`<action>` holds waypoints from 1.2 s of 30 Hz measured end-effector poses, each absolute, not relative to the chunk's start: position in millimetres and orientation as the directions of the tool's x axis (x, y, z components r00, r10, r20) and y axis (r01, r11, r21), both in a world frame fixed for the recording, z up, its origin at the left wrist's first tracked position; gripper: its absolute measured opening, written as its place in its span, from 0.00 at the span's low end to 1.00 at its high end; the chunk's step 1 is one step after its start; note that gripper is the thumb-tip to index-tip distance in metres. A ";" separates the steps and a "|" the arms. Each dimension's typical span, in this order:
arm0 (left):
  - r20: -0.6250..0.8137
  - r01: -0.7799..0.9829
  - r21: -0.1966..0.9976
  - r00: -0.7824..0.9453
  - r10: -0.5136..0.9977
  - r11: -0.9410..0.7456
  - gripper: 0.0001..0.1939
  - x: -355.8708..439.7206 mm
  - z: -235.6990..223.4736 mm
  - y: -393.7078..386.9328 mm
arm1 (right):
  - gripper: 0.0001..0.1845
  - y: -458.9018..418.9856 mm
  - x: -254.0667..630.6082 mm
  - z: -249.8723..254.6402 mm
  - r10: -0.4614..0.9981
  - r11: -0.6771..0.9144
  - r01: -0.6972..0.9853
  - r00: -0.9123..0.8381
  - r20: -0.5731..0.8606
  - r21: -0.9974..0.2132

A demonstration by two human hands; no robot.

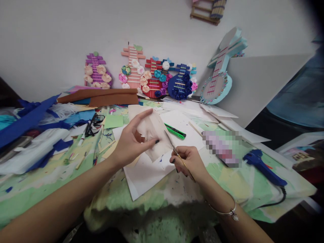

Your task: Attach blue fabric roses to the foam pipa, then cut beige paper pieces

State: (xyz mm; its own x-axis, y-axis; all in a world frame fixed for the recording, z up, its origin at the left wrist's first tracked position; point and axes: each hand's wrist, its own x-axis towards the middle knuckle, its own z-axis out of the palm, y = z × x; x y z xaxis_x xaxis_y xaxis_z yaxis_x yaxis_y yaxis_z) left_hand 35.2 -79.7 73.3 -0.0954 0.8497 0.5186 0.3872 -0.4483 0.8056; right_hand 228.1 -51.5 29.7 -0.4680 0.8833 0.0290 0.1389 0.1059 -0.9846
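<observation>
My left hand [133, 140] grips a thin cream sheet of paper [149, 123], its thumb on the near face and its index finger stretched along the top. In my right hand [188, 160] is a pair of scissors [179, 156] with silver blades and gold-coloured handles. The blades point up and away, against the right edge of the cream sheet. My fingers partly hide the handles. Under both hands lies a white sheet [141, 180] on the table. A green utility knife [175, 131] rests on white paper just beyond the scissors.
A blue glue gun [264, 167] with a cord lies at the right, near a blurred-out item [222, 148]. Black glasses [94, 124], green sticky notes [113, 121] and blue scraps [62, 145] are at the left. Several decorated paper guitars [153, 79] lean against the wall.
</observation>
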 end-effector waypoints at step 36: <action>0.488 0.375 0.808 0.003 0.873 -0.453 0.36 38.0 68.3 -80.5 | 0.21 -48.7 229.7 21.1 0.865 0.139 0.074 -0.495 0.085 -0.988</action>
State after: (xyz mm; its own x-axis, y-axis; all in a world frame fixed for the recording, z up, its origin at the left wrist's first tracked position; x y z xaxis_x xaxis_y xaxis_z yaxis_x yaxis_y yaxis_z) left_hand 38.0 -80.5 68.3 0.0029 0.8728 0.4880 0.3755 -0.4533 0.8084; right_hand 229.7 -48.7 21.1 -0.4954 0.8646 0.0846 0.0736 0.1388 -0.9876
